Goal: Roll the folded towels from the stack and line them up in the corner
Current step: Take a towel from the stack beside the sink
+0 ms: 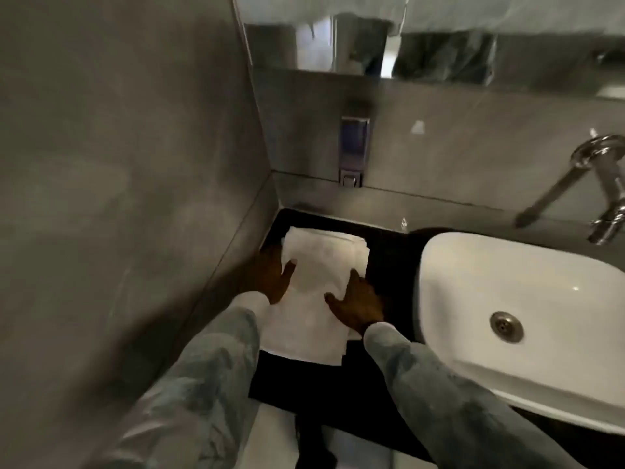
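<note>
A white towel point(313, 299) lies flat and stretched toward me on the black counter point(389, 262), with a stack of folded white towels point(324, 243) at its far end near the wall corner. My left hand point(272, 277) rests on the towel's left edge, fingers spread, its fingertips tucked under the stack's left side. On the towel's right edge lies my right hand point(355, 302), fingers apart and pressed flat. Both sleeves are grey and mottled.
A grey tiled wall point(135, 198) runs along the left, meeting the back wall at the corner. A white basin point(521, 299) sits to the right, with a chrome tap point(595, 184) above it. A soap dispenser point(353, 150) hangs on the back wall below a mirror.
</note>
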